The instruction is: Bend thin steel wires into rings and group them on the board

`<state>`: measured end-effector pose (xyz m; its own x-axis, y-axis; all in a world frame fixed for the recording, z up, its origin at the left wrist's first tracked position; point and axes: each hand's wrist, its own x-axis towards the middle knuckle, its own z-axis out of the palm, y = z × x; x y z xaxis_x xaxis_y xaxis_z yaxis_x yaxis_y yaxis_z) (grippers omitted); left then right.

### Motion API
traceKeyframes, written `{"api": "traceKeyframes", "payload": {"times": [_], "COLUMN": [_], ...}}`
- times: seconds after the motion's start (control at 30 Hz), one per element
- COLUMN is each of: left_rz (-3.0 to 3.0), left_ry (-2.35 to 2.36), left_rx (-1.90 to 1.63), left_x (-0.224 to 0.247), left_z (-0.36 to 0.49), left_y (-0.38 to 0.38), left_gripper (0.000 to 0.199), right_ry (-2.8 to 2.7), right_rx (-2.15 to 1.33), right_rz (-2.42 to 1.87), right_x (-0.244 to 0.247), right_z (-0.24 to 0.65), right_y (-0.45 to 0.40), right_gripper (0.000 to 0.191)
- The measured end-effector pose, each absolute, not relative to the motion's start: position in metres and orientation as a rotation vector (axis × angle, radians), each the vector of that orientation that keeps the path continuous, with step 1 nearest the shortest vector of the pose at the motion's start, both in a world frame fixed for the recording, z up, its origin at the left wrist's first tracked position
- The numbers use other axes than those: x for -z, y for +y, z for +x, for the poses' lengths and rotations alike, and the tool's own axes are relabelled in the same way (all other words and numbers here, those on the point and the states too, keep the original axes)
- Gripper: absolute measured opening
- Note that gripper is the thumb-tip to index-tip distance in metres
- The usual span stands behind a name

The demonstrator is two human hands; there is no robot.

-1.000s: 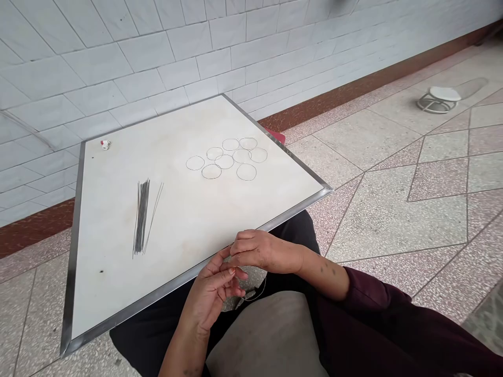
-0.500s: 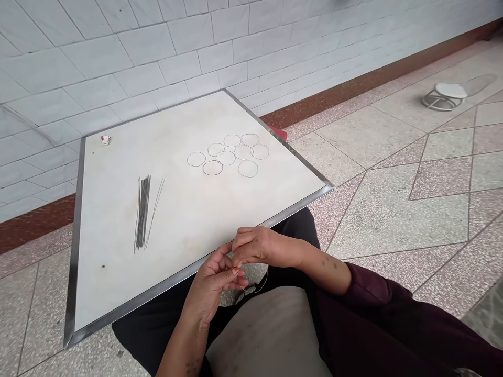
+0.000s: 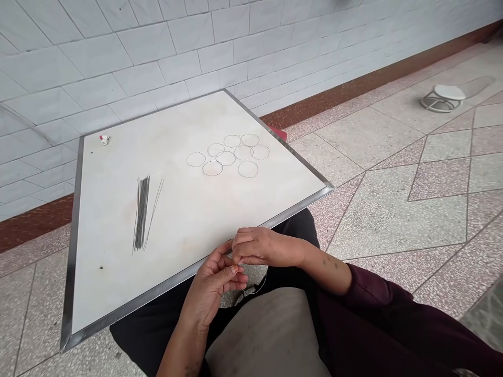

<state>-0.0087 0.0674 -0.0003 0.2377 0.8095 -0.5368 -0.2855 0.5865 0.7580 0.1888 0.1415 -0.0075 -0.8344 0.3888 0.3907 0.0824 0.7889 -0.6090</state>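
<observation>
A thin wire bent into a loop point(image 3: 262, 283) hangs below my fingers at the table's near edge. My left hand point(image 3: 217, 278) pinches it between thumb and forefinger, the other fingers curled loosely. Right beside it, my right hand point(image 3: 251, 246) grips the wire with closed fingertips; the wire's ends are hidden there. On the white table point(image 3: 176, 220) lies a bundle of straight dark wires point(image 3: 142, 212), with a couple of loose wires point(image 3: 154, 214) to its right. Several finished wire rings point(image 3: 212, 168) lie farther back, some overlapping.
A small white and red object point(image 3: 105, 140) sits at the table's far left corner. The table has a raised metal edge point(image 3: 137, 302). Behind it stands a tiled wall point(image 3: 145, 47). A low white stool point(image 3: 444, 98) is on the floor at right.
My hands stay together with barely any shift. The wire loop shows a little more of its left side below my fingers. The things on the table are unchanged.
</observation>
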Motion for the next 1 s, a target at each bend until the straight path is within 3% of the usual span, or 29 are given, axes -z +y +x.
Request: {"api": "traceKeyframes", "payload": {"times": [0.4, 0.47, 0.57, 0.63, 0.8, 1.0], "left_rz": [0.480, 0.430, 0.368, 0.332, 0.266, 0.227], "left_ry": [1.065, 1.052, 1.032, 1.019, 0.973, 0.973], "left_rx": [-0.897, -0.967, -1.107, -1.196, -1.301, -1.339], "left_x": [0.004, 0.004, 0.003, 0.002, 0.000, -0.003], "left_z": [-0.008, -0.007, -0.003, 0.001, 0.008, 0.012], "left_y": [0.067, 0.067, 0.066, 0.065, 0.062, 0.060], "left_gripper": [0.056, 0.057, 0.059, 0.060, 0.061, 0.059], "right_ry": [-2.273, -2.213, -2.208, -2.218, -2.195, -2.205], "right_rx": [-0.988, -1.022, -0.967, -0.892, -0.835, -0.793], "right_rz": [-0.528, -0.592, -0.613, -0.621, -0.682, -0.629], "right_x": [0.012, 0.010, 0.010, 0.012, 0.014, 0.013], "right_z": [0.186, 0.185, 0.181, 0.178, 0.173, 0.172], "right_y": [0.137, 0.134, 0.128, 0.125, 0.121, 0.121], "right_gripper": [0.014, 0.037, 0.089, 0.106, 0.092, 0.099]}}
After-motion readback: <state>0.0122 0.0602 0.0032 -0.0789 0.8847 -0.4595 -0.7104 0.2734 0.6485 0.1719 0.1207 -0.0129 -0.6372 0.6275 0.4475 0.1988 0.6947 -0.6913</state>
